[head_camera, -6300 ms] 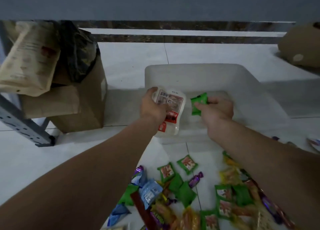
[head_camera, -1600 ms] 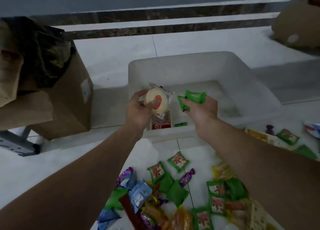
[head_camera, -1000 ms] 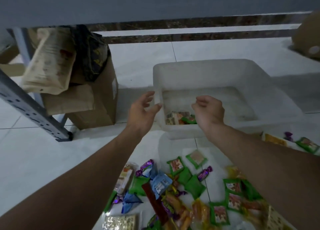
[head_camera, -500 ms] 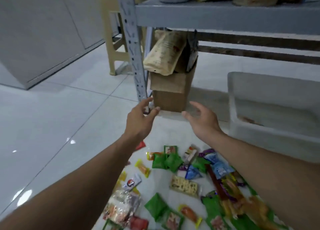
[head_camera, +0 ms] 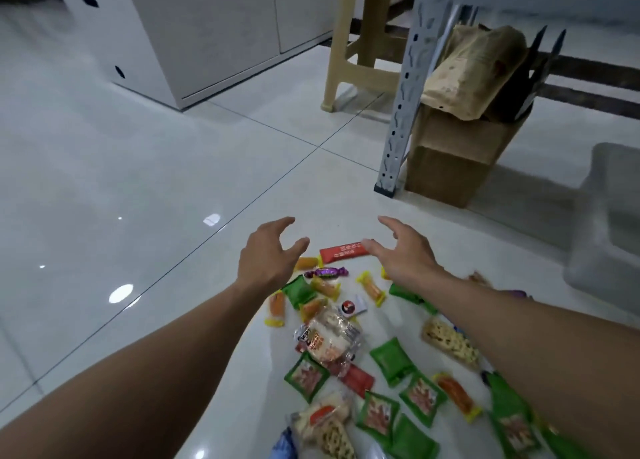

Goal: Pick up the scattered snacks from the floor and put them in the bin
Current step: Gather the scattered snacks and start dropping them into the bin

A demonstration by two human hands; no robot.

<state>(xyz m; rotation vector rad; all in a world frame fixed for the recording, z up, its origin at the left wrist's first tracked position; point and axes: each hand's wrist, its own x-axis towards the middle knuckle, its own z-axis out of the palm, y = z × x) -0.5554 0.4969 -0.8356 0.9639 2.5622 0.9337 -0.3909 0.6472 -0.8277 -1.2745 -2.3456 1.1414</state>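
Over the far edge of the pile, in the head view, the left hand (head_camera: 266, 258) and right hand (head_camera: 401, 254) hover apart, both empty with fingers spread wide. A red bar (head_camera: 343, 251) lies on the floor (head_camera: 138, 181) between them. More snacks (head_camera: 329, 341) in green, yellow and clear wrappers lie scattered nearer the person. This looks like the reach for a pickup. Each hand must drop and close on a packet, likely the red bar first, then carry it right to the bin (head_camera: 609, 216), blurred at the frame's edge. Glossy white tiles reflect lamps. A cardboard box (head_camera: 450, 161), a grey shelf post (head_camera: 405, 88), a beige stool (head_camera: 360, 43) and white cabinets (head_camera: 207, 26) stand beyond.
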